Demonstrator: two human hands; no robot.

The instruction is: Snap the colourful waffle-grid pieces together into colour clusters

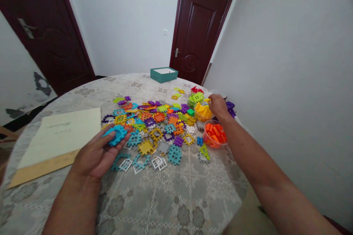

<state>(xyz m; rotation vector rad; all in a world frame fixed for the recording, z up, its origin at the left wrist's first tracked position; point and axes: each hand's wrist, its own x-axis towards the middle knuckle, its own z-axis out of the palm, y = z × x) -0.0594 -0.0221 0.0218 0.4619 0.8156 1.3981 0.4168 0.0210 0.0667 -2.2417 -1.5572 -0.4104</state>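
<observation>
My left hand [96,154] is closed around a blue interlocking building block [115,135], thumb on top, near the left side of the pile. At the far right my right hand [218,104] pinches a small yellow piece [207,100]. It is just above a clear bowl of yellow pieces [203,111]. A second clear bowl with orange pieces [215,134] stands closer to me, partly behind my right forearm. Between my hands spreads a pile of flat notched building pieces [159,117] in many colours, with white window frames [159,163] at its near edge.
Lime green pieces [195,98] and red pieces [197,90] are heaped behind the yellow bowl, purple ones [230,108] beyond my right wrist. A green box [164,76] sits at the table's far edge. On the left lie a paper sheet [63,128] and a wooden ruler [44,169].
</observation>
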